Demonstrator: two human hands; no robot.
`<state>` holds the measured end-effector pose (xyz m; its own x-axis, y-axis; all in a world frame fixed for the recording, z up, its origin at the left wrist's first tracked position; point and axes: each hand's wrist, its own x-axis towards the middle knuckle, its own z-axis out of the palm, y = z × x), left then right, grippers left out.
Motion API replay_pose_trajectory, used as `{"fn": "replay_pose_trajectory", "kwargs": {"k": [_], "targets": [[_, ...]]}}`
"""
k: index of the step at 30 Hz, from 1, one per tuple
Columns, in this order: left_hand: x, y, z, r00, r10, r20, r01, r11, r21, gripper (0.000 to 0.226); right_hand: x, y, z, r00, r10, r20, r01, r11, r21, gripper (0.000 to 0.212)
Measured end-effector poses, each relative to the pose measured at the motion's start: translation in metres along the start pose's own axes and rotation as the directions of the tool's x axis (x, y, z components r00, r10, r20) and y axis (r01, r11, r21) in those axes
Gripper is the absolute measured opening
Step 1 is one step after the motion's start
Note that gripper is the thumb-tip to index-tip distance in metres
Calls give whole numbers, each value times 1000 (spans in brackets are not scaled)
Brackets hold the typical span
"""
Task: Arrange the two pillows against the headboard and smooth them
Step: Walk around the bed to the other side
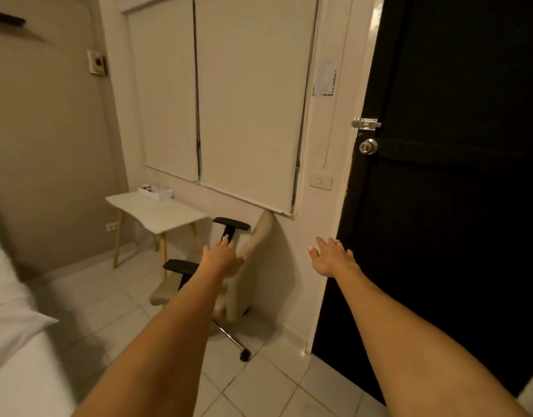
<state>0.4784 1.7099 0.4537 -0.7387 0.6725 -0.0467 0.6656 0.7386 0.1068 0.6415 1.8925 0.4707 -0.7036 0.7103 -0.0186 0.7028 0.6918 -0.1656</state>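
Note:
Both my arms stretch forward over the tiled floor, away from the bed. My left hand [221, 256] is held out flat with fingers apart, in front of a beige office chair. My right hand [331, 256] is also spread and holds nothing, near the edge of the dark door. At the left edge lies a white pillow [12, 308] with one corner pointing right, resting on the white bed [27, 383]. A second pillow and the headboard are not clearly in view.
A beige office chair [253, 266] with black armrests stands against the wall ahead. A small white desk [157, 212] with wooden legs is to its left. A dark door [445, 191] with a round knob stands on the right. Blinds cover the window.

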Motion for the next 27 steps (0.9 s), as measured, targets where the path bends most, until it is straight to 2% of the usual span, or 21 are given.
{"fn": "replay_pose_trajectory", "kwargs": {"k": [6, 12, 20, 27], "targets": [[52, -35, -2, 981, -190, -33, 189, 982, -22, 69, 101, -52, 4, 978, -204, 38, 205, 979, -14, 61], [83, -87, 5, 938, -346, -18, 346, 938, -29, 69, 162, -137, 33, 916, -384, 117, 385, 923, 15, 59], [126, -218, -2, 855, -518, 17, 518, 855, -9, 69, 230, -275, 73, 812, -549, 197, 561, 828, -3, 61], [159, -327, -11, 786, -617, 40, 618, 786, -11, 70, 279, -389, 95, 739, -648, 186, 646, 759, 79, 58]]}}
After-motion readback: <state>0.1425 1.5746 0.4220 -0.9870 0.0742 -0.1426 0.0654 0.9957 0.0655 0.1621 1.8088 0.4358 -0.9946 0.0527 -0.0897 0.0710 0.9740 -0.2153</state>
